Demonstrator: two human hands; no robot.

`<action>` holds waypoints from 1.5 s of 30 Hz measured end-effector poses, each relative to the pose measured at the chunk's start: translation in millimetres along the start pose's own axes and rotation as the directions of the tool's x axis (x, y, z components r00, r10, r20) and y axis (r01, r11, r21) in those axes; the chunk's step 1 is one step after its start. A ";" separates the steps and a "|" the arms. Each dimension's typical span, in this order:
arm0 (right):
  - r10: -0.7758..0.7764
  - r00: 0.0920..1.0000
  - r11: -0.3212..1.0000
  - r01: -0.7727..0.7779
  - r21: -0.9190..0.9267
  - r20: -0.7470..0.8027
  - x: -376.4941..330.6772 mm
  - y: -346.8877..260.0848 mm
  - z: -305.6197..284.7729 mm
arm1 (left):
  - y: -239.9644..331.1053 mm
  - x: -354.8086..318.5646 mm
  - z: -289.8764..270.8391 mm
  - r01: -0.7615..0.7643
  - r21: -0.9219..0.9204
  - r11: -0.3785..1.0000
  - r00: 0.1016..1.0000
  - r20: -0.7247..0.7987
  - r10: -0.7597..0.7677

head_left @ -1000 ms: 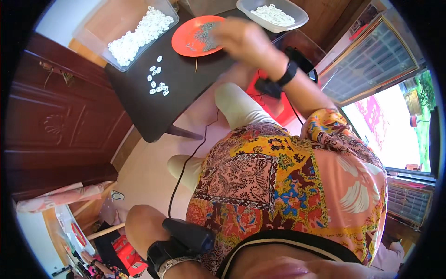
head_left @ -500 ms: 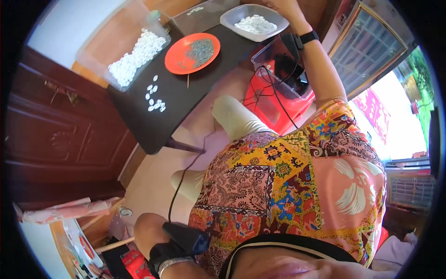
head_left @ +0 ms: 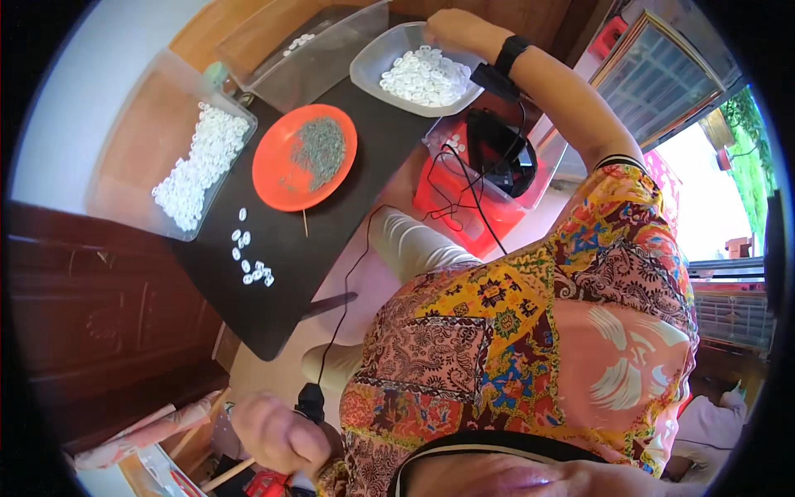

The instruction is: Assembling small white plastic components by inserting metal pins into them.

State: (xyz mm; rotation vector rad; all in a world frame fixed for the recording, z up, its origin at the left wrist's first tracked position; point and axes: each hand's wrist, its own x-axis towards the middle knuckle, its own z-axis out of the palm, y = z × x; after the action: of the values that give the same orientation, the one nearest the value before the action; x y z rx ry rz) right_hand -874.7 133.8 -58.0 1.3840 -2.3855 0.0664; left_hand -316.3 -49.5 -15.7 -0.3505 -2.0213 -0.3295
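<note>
My right hand (head_left: pixel 465 31) is at the far right rim of a translucent white bowl (head_left: pixel 361 76), its fingers curled over the edge. Small white oval pieces (head_left: pixel 426 76) fill part of the bowl. Low on the left, near my body, my left hand (head_left: pixel 280 432) is raised and smeared by motion; its fingers look bent, but I cannot make out anything in them. An orange plate (head_left: pixel 277 178) on the dark table (head_left: pixel 277 311) carries a heap of small grey bits (head_left: pixel 319 153), and a thin stick (head_left: pixel 305 222) juts out from under its near edge.
A clear bin (head_left: pixel 124 178) with many white pieces (head_left: pixel 203 166) sits at the table's left. Behind the plate stands another clear box (head_left: pixel 319 74). Several loose ovals (head_left: pixel 246 248) lie on the tabletop. A red container (head_left: pixel 464 224) with black cables and devices is beside my leg.
The view has shifted, so the table and its contents appear lower and further left. My left hand has come up into sight at lower left. My right hand stays at the bowl's rim.
</note>
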 end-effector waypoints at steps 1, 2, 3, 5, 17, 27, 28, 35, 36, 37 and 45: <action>-0.050 0.993 0.995 0.059 -0.079 0.109 -8.0 -3.1 -1.5 | -4.9 -4.8 10.0 0.283 0.064 0.957 0.959 -0.010 -0.283; -0.100 0.971 0.980 0.134 -0.147 0.219 -13.5 -4.2 -3.1 | -8.8 -13.3 14.4 0.283 0.053 0.958 0.959 -0.003 -0.283; -0.076 0.983 0.995 0.084 -0.045 0.168 -11.5 -8.3 2.6 | -13.4 -25.7 12.7 0.372 0.120 0.920 0.928 -0.044 -0.369; -0.077 0.971 0.995 0.091 -0.052 0.227 0.3 -12.9 1.3 | -14.5 -33.0 18.4 0.532 0.191 0.825 0.846 -0.129 -0.517; -0.038 0.931 0.989 -0.018 0.149 0.364 23.0 2.2 23.1 | -15.7 -24.4 52.7 0.707 0.189 0.682 0.702 -0.076 -0.708; -0.114 0.988 0.942 0.073 0.328 0.109 19.4 -7.1 -50.8 | -7.0 -21.9 44.4 0.688 0.261 0.677 0.714 -0.076 -0.696; -0.073 0.990 0.944 0.029 0.330 0.120 21.5 -12.3 -57.9 | -5.5 -23.9 44.7 0.698 0.264 0.666 0.707 -0.104 -0.700; -0.100 0.995 0.890 0.093 0.446 -0.007 59.6 -40.3 -94.5 | 0.8 -36.5 35.8 0.731 0.225 0.644 0.679 -0.146 -0.719; -0.118 0.993 0.886 0.108 0.451 -0.006 73.0 -38.6 -94.9 | 1.8 -36.7 34.7 0.735 0.225 0.640 0.673 -0.132 -0.728; -0.148 0.989 0.819 0.116 0.563 0.011 93.1 -31.9 -91.0 | 1.5 -37.0 33.3 0.738 0.220 0.638 0.670 -0.131 -0.730; -0.131 0.972 0.932 0.189 0.311 -0.196 123.4 -154.1 -153.2 | -1.8 -60.0 21.7 0.783 0.216 0.583 0.616 -0.141 -0.775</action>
State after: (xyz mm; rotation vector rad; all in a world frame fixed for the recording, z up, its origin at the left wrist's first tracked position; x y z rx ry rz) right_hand -753.1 -12.6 104.0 1.6423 -2.1776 0.5395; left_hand -308.0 -49.3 -79.0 0.7642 -2.0502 -0.5950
